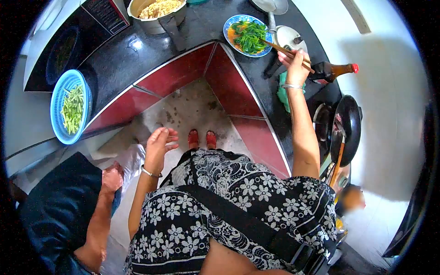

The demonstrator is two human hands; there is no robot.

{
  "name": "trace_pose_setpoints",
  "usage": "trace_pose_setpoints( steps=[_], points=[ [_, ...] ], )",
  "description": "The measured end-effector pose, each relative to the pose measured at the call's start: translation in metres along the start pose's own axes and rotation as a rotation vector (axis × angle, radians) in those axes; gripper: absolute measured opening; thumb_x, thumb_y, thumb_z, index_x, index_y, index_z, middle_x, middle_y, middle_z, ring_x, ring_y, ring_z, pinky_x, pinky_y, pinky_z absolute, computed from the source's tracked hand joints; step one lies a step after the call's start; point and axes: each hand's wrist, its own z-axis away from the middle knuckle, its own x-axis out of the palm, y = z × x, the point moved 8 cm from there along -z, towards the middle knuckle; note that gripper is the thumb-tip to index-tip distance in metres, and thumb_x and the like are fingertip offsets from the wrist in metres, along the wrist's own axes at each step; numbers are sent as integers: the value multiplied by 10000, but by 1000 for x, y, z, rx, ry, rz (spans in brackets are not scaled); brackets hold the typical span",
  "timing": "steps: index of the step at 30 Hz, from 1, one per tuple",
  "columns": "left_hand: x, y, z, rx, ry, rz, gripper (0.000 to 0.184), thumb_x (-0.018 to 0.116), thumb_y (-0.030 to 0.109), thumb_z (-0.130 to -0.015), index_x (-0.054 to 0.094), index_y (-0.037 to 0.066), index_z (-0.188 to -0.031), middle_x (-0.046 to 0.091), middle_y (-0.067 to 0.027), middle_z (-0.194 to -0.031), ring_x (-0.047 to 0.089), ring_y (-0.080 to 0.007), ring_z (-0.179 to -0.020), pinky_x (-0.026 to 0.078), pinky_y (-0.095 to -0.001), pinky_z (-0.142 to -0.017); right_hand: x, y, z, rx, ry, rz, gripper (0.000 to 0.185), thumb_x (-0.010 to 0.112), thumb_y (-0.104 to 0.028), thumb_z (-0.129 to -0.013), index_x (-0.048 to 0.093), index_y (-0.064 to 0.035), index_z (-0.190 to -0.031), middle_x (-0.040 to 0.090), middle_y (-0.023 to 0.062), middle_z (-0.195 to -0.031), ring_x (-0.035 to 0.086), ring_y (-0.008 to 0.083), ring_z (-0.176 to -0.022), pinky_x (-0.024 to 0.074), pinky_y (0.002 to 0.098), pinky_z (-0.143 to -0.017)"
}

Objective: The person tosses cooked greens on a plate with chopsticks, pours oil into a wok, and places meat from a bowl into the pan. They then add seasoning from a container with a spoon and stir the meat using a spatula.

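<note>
My right hand (298, 66) is closed round a pair of wooden chopsticks (279, 48). Their tips reach the cooked leafy greens (251, 37), which lie in orange-red sauce on a blue-patterned plate (228, 33). Just right of this hand a dark sauce bottle (334, 71) with a red cap lies pointing right. Below the wrist is a green cloth (283, 94). In front of my body hangs my left hand (158, 144), over the floor and away from the counter. Its fingers are loosely bent and apart, with nothing visible in them.
A blue basket (54, 110) of cut green stems stands at the counter's left edge. At the back is a pot (156, 25) of yellowish food. A wok (350, 133) with a spatula (338, 160) sits at right. Another person's arm (98, 224), with clear plastic at the hand, is at left.
</note>
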Motion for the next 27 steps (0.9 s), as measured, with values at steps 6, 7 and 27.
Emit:
trace_pose_setpoints(
  steps=[6,7,27],
  points=[
    [2,1,-3,-4,-9,-2,203,439,233,-910,544,59,-921,599,-75,-907,578,-158,-810,494,-289,-683,8,-51,-5,-156,-49,113,278,411,-226,-919,505,32,-880,605,136,-755,622,187,-573,528,270,-505],
    [3,1,-3,-6,-9,-4,203,440,235,-910,544,60,-920,599,-75,-908,578,-158,-810,494,-289,-682,16,-55,-9,-184,-61,106,268,422,-221,-916,506,31,-882,606,132,-756,617,178,-568,524,265,-507],
    [-1,-1,-3,-1,-18,21,188,460,226,-902,541,60,-935,592,-67,-917,574,-156,-829,498,-291,-683,41,-3,-69,-405,-35,578,280,485,-252,-891,553,4,-800,597,83,-635,596,143,-528,469,289,-495]
  ],
)
